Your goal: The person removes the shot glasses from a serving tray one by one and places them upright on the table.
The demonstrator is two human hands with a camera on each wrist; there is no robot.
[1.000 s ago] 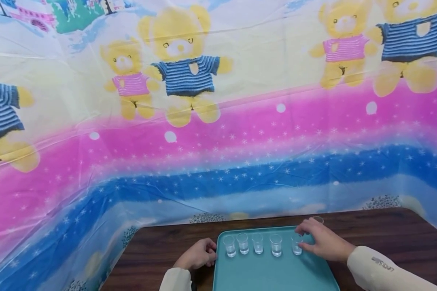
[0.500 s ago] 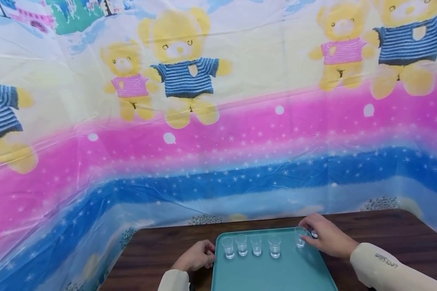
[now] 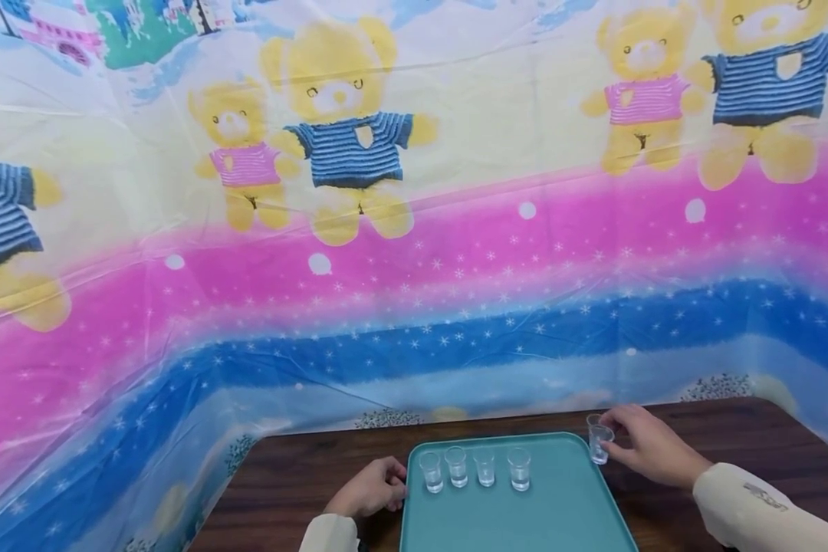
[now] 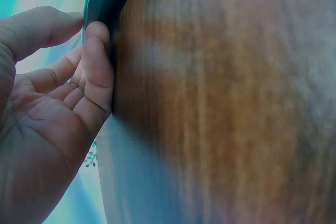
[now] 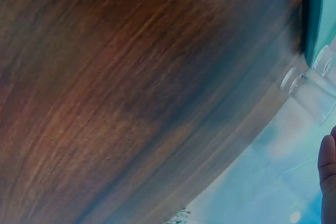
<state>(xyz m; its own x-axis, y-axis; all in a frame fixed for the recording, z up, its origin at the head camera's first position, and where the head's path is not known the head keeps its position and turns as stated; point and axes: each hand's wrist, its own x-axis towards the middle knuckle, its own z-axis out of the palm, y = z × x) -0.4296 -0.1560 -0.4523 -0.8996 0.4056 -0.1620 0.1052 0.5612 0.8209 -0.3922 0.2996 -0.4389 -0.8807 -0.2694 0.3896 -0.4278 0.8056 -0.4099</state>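
Pinching cup (image 3: pixel 599 448) by tray (image 3: pixel 510 525) edge — right hand (image 3: pixel 655 451), table (image 3: pixel 752 437) extending rightward.

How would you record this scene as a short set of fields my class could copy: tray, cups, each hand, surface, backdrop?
Tray: teal, flat on the table
Cups on tray: four small clear cups in a row near the far edge, upright
Left hand: pinches the tray's left edge
Right hand: holds a fifth cup just beyond the tray's far right corner
Behind held cup: another clear cup, partly hidden
Surface: dark wooden table
Backdrop: cloth printed with bears
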